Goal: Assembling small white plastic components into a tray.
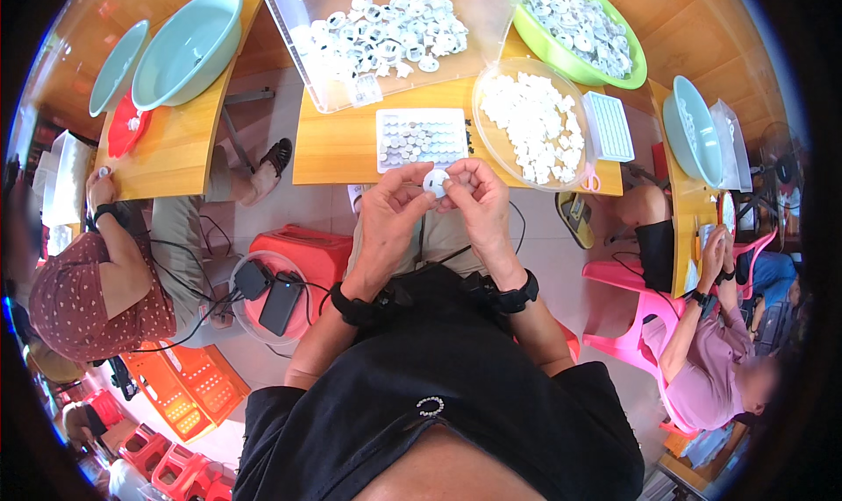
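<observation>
Between my two hands, just off the table's front edge, is a small round white plastic part (435, 183) with a dark slot in it. My left hand (395, 205) pinches it from the left, and the fingers of my right hand (478, 201) close on its right side. Right behind them lies a white tray (384, 157) with rows of pockets, partly filled with small silvery round pieces (410, 142). A round clear tray (485, 124) of small white plastic pieces (535, 124) stands to its right. Behind, a clear bin (320, 93) holds many round white parts (395, 29).
A green basin (633, 67) of pieces stands at the back right, near a white ribbed tray (609, 126) and pink scissors (592, 182). Co-workers sit at tables left (96, 282) and right (702, 352). A red stool (307, 248) holding a tub with black devices (281, 304) and cables is left of me.
</observation>
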{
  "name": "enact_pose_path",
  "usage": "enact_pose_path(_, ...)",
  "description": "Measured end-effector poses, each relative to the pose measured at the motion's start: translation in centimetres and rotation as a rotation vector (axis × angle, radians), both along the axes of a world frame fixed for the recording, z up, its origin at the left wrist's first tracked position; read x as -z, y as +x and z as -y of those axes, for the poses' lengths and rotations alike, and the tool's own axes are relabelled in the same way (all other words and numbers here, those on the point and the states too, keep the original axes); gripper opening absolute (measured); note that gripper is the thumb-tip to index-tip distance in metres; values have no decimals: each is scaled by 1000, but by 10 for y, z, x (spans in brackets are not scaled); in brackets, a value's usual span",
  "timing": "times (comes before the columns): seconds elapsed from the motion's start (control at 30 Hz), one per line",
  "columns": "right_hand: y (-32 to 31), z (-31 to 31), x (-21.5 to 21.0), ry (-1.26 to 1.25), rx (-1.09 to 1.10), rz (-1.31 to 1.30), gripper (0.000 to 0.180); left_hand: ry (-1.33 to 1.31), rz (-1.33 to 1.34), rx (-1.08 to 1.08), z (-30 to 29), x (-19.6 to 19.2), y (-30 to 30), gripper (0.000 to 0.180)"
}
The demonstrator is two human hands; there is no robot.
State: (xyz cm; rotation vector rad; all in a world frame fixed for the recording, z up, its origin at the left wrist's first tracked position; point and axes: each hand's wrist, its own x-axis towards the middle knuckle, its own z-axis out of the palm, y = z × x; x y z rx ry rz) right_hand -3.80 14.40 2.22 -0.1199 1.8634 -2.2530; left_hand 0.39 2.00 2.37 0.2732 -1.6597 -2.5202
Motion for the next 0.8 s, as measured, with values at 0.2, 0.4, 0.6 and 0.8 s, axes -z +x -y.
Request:
enact_pose_path(0.2, 4, -4, 4, 37, -14, -64, 14, -29, -15, 14, -1, 6, 2, 32)
enact_pose_path(0.4, 5, 0, -12, 443, 65, -517, 22, -263, -101, -36, -4, 11, 2, 34)
enact_pose_path(0.6, 5, 1, -11, 552, 89, -617, 24, -469, -168, -103, -11, 8, 0, 35)
enact_pose_path(0.8, 6, 2, -6, 662, 108, -614, 22, -579, -142, -77, -9, -2, 0, 36)
